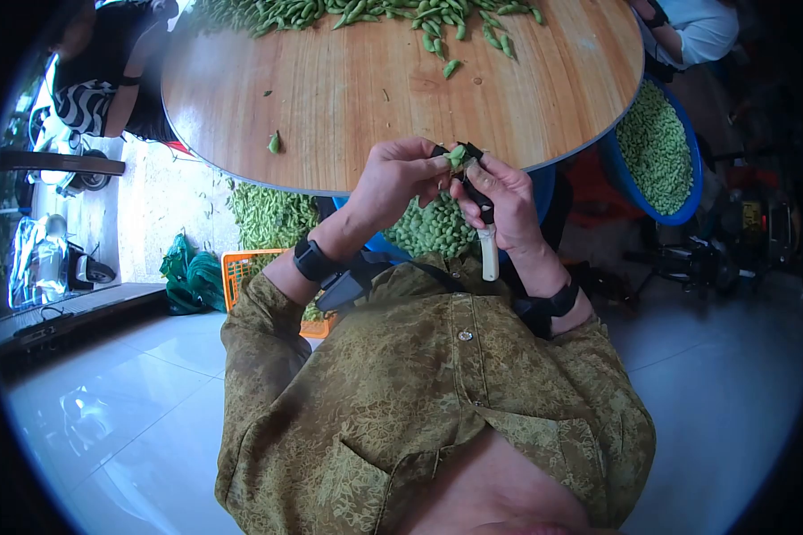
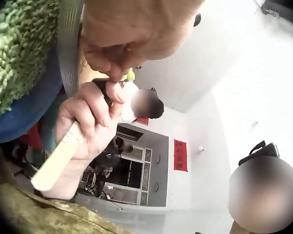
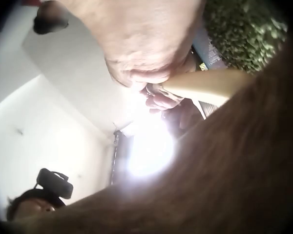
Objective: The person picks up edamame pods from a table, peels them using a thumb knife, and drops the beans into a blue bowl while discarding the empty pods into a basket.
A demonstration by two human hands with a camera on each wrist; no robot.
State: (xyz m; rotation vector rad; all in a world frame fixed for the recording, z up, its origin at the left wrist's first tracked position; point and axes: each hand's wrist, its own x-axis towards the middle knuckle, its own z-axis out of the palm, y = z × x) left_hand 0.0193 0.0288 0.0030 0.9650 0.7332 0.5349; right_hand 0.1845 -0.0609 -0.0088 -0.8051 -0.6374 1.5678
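Note:
Over the table's near edge, my left hand [image 1: 397, 178] pinches a green soybean pod [image 1: 456, 159] between thumb and fingers. Close beside it, my right hand [image 1: 509, 201] has its fingers curled round a slim tool [image 1: 489, 254] with a pale, flat handle that sticks out below the fist. Dark material shows along the tool's upper part and at the fingertips; the working end is hidden by the fingers. In the left wrist view the two hands meet, and the pale handle [image 2: 58, 158] points down to the left. The right wrist view shows the handle [image 3: 205, 87] beneath the hand.
Whole pods [image 1: 357, 12] are heaped at the far side of the round wooden table [image 1: 330, 98]. Shelled beans [image 1: 430, 227] fill a blue tub below my hands; another blue tub [image 1: 698, 174] stands at the right. An orange crate [image 1: 234, 276] is at the left. Two people sit across.

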